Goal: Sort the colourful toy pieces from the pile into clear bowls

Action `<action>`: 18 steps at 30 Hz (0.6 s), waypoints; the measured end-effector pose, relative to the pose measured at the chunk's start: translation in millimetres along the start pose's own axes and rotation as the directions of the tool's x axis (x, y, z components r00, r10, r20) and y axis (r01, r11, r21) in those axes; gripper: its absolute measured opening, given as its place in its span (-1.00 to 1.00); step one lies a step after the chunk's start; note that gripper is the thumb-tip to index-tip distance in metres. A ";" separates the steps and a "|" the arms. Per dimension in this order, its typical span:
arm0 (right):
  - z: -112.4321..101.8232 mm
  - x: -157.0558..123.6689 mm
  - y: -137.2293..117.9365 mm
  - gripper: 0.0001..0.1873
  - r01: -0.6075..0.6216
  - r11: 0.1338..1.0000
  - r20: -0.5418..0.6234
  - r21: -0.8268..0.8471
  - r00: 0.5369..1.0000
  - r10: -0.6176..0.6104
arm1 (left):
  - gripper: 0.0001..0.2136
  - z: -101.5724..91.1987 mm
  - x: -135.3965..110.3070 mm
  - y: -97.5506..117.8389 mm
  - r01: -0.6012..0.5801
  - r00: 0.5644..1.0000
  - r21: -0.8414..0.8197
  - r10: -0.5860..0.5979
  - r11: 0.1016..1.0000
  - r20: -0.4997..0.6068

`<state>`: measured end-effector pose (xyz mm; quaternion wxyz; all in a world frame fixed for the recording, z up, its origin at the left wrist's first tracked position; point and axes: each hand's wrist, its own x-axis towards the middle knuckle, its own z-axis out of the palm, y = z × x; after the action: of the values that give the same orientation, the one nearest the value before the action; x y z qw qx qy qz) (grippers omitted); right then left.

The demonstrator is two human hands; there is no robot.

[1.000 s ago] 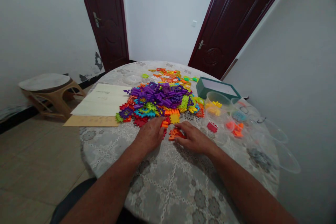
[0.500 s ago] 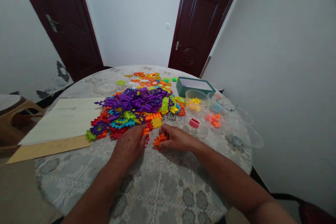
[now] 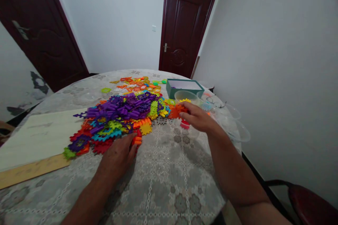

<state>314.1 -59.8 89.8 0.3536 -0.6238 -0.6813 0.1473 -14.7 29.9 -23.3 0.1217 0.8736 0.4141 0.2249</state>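
While most of the interlocking plastic building pieces (image 3: 118, 112) lie in one large mixed heap of purple, orange, red, teal and lime near the middle of a round bench (image 3: 163, 179) under a grey lace-patterned cloth, only small lots sit apart to the right: yellow pieces in a clear plastic bowl (image 3: 185, 96) and a little blue in a second clear bowl (image 3: 207, 106). A thinner spread of orange and white pieces (image 3: 134, 84) lies on the far side of the heap. The person's left hand (image 3: 117, 156) rests palm down at the near edge of the heap, its fingers curled against a small orange-and-red stack of pieces (image 3: 136, 141), apparently holding it, though the grip is partly hidden. The right hand (image 3: 198, 117) reaches across to the heap's right edge, its fingers lying on a cluster of orange pieces (image 3: 176, 111); whether they have closed on them cannot be told. A red piece (image 3: 185, 124) sits just below that hand, which blocks part of the bowls behind it. Beyond them stands a teal box (image 3: 183, 88). Further clear bowls (image 3: 240, 130) at the bench's right edge fade into the cloth, so their contents cannot be made out, and the heap's lower layers are hidden.
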 end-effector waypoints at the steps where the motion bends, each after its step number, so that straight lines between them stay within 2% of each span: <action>1: -12.2 -1.5 9.7 -0.68 -0.043 0.998 -0.101 -0.037 0.994 0.039 | -0.53 0.1 0.1 -0.2 -0.003 1.000 -0.007 0.003 1.000 -0.005; 2: -22.8 -3.4 20.5 -0.66 -0.104 0.991 -0.205 -0.079 0.975 0.086 | -0.53 0.0 0.1 -0.2 -0.003 1.000 -0.013 0.003 1.000 -0.010; 4: -38.3 -7.6 43.2 -0.64 -0.247 0.957 -0.382 -0.152 0.908 0.174 | -0.54 -0.5 0.1 0.3 0.002 1.000 -0.017 -0.002 1.000 -0.020; 6: -45.7 -11.5 63.2 -0.62 -0.369 0.912 -0.479 -0.181 0.842 0.246 | -0.56 -0.7 -0.1 0.7 0.005 1.000 -0.015 -0.005 1.000 -0.026; 8: -46.4 -14.6 76.6 -0.61 -0.436 0.878 -0.520 -0.197 0.805 0.284 | -0.58 -0.7 -0.3 0.6 0.000 1.000 -0.016 0.000 1.000 -0.028; 11: -40.7 -18.1 83.8 -0.58 -0.510 0.807 -0.579 -0.298 0.769 0.272 | -0.59 -1.2 -0.6 0.7 -0.006 0.999 -0.037 0.004 0.999 -0.035; 16: -31.5 -27.2 88.5 -0.54 -0.660 0.567 -0.601 -0.493 0.730 0.326 | -0.61 -8.4 -3.4 8.2 0.026 1.000 -0.116 -0.026 0.993 0.003; 18: -31.0 -30.8 97.2 -0.53 -0.669 0.519 -0.596 -0.533 0.732 0.331 | -0.62 -11.5 -4.0 11.4 0.053 0.998 -0.130 -0.049 0.990 0.039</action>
<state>406.3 -79.3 40.1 0.1580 -0.8985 -0.3718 -0.1721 -14.9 20.0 -9.9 0.1919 0.8567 0.4183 0.2328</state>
